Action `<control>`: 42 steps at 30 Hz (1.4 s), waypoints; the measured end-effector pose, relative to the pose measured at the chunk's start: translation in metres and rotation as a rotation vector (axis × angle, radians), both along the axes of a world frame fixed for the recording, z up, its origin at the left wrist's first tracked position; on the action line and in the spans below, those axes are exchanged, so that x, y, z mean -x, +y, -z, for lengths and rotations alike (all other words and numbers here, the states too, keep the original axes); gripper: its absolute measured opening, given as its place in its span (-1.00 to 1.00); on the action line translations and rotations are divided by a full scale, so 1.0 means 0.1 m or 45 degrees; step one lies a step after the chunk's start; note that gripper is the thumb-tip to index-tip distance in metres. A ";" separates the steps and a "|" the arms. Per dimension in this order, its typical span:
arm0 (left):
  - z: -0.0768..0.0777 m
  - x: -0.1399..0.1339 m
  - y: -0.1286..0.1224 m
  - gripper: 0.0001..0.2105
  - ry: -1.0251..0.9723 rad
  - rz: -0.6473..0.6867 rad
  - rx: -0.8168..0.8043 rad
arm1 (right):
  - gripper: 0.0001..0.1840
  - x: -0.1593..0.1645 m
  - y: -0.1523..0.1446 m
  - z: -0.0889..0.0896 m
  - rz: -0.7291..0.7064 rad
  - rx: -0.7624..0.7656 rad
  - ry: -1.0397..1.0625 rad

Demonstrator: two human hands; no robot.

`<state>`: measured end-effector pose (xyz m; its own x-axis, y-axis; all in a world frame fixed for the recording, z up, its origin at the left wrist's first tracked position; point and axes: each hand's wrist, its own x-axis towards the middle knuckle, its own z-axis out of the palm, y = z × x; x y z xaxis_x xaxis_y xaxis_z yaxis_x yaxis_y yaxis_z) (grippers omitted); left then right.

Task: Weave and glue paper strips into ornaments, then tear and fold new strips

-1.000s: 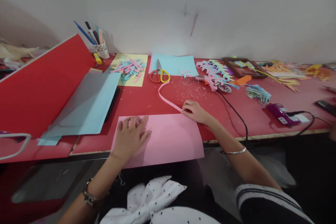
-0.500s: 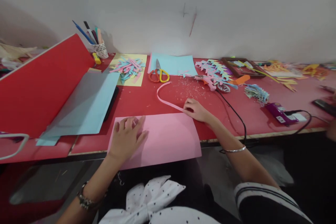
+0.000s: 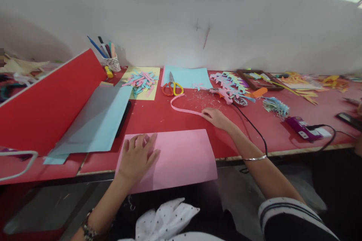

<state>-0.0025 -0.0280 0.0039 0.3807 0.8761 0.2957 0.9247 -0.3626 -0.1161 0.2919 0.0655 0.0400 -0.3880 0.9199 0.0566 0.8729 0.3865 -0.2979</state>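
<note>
A pink paper sheet [image 3: 181, 158] lies at the table's front edge, overhanging it a little. My left hand [image 3: 138, 156] rests on the sheet's left part, fingers spread. Beyond the sheet, my right hand [image 3: 216, 116] pinches the near end of a narrow pink paper strip [image 3: 183, 110]. The strip curves away to the left, its far end close to the scissors [image 3: 172, 86] with one red and one yellow handle. Right of the scissors lies a pink glue gun [image 3: 224, 93], its black cord running to the table edge.
Cut paper pieces [image 3: 141, 82] lie on a yellow sheet. Blue paper [image 3: 186, 77] is at the back, folded paper chains [image 3: 230, 83] beside it. A red board [image 3: 56, 101] stands at left. A purple power strip [image 3: 304, 128] and another person's hand [image 3: 359, 109] are at right.
My right hand has moved away from the pink sheet's top edge, farther onto the table, with the strip's end. My left hand stays on the sheet. The view has tilted up slightly.
</note>
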 end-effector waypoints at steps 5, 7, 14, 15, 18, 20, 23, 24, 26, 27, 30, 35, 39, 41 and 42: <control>0.00 -0.02 -0.01 -0.60 -0.020 -0.009 -0.049 | -0.74 0.10 0.00 -0.62 0.036 -0.088 -0.298; 0.02 -0.03 -0.02 -0.60 -0.058 -0.011 -0.070 | -0.74 0.19 -0.03 -0.93 0.070 -0.191 -0.360; 0.06 -0.02 -0.02 -0.62 -0.138 -0.029 -0.081 | -0.72 0.91 0.09 -1.36 -0.298 -0.278 -0.108; 0.06 -0.02 -0.02 -0.62 -0.142 -0.030 -0.082 | -0.74 1.03 0.14 -1.37 -0.423 -0.237 -0.097; 0.06 -0.01 -0.03 -0.62 -0.143 -0.033 -0.079 | -0.78 1.30 0.29 -1.42 -0.688 -0.295 0.186; 0.09 0.00 -0.03 -0.62 -0.147 -0.036 -0.079 | -0.79 1.35 0.38 -1.49 -0.739 -0.364 0.471; 0.13 0.01 -0.02 -0.62 -0.190 -0.014 -0.089 | -0.76 1.28 0.56 -1.49 -0.638 -0.407 0.792; 0.15 0.01 -0.02 -0.63 -0.205 -0.009 -0.095 | -0.74 1.23 0.63 -1.45 -0.562 -0.403 0.845; 0.16 0.00 -0.02 -0.64 -0.221 -0.016 -0.110 | -0.73 1.13 0.77 -1.31 -0.371 -0.315 0.814; 0.17 0.00 -0.02 -0.64 -0.218 -0.025 -0.114 | -0.73 1.09 0.84 -1.22 -0.237 -0.254 0.719; 0.14 0.00 -0.02 -0.62 -0.188 -0.032 -0.109 | -0.72 1.01 0.99 -0.93 0.156 -0.129 0.376; 0.11 0.01 -0.02 -0.63 -0.126 -0.015 -0.132 | -0.75 1.00 1.16 -0.59 0.391 -0.077 0.217; 0.13 0.02 -0.01 -0.63 -0.103 -0.004 -0.190 | -0.74 1.02 1.22 -0.44 0.502 -0.056 0.129; 0.14 0.01 -0.01 -0.64 -0.103 0.005 -0.214 | -0.71 1.02 1.22 -0.42 0.533 -0.091 0.097; 0.14 0.01 -0.01 -0.64 -0.105 0.011 -0.222 | -0.70 1.03 1.22 -0.43 0.542 -0.119 0.082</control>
<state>-0.0040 -0.0292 -0.0099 0.3559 0.8059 0.4731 0.9307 -0.3513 -0.1016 0.1889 0.1875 0.0830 0.0313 0.9868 0.1588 0.9408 0.0245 -0.3380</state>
